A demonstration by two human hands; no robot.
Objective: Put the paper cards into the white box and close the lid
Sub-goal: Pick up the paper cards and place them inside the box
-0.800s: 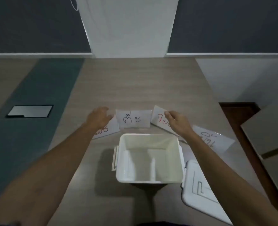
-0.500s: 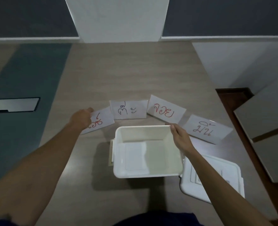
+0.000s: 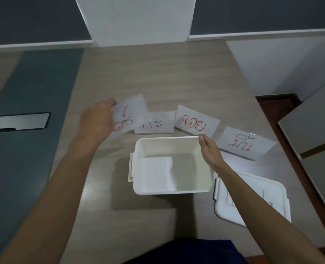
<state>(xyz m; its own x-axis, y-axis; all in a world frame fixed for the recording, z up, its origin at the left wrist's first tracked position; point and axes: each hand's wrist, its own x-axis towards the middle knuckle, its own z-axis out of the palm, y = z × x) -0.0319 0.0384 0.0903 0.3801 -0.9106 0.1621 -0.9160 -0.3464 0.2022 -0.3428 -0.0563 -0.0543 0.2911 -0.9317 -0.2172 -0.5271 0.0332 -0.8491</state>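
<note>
my left hand pinches 1st white paper card w/ red script, lifted off wood surface, long axis tilted up-right. right hand grips far-right rim of open white plastic box, empty. 3 cards left flat behind the box; white lid lies off, right of box.

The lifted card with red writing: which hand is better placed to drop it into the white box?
Left. The left hand already holds the lifted card just beyond the white box, while the right hand grips the box's rim.
</note>
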